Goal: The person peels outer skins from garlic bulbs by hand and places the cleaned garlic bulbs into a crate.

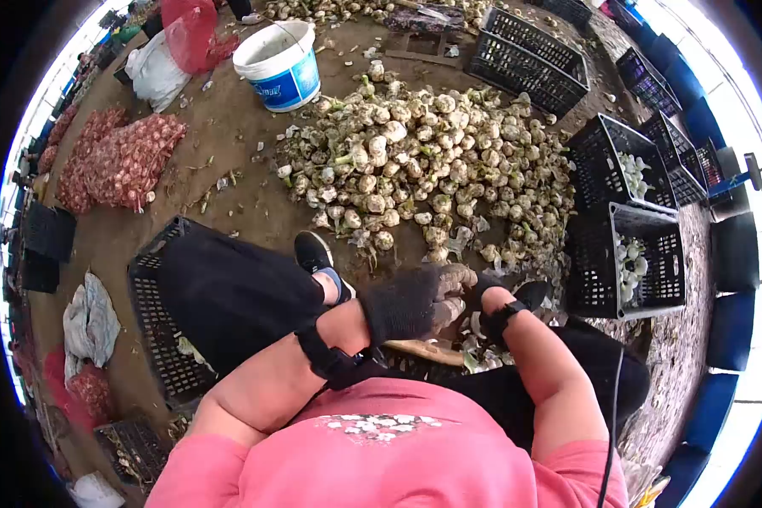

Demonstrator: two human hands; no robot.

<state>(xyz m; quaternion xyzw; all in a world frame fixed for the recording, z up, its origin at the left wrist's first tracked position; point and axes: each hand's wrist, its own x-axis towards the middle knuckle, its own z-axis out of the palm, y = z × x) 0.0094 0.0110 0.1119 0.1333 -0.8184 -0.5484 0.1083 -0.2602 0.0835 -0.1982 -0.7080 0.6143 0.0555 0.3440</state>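
My left hand point(415, 302), in a dark knitted glove with worn, pale fingertips, is held over my lap with its fingers bent together; what they hold, if anything, is hidden. Close to its fingertips is my right hand point(485, 306), in a dark glove and mostly hidden behind the wrist and the left fingers. Below the hands lies a pale wooden piece point(427, 351), with loose peelings point(478, 351) beside it. A large heap of whitish bulbs point(449, 161) spreads over the ground just beyond my shoes.
A white and blue bucket point(286, 87) stands behind the heap at left. Black crates stand at right point(597, 262), at the back point(529, 63) and beside my left leg point(165, 339). Red net sacks point(131, 161) lie farther left. A grey cloth point(91, 322) is on the ground.
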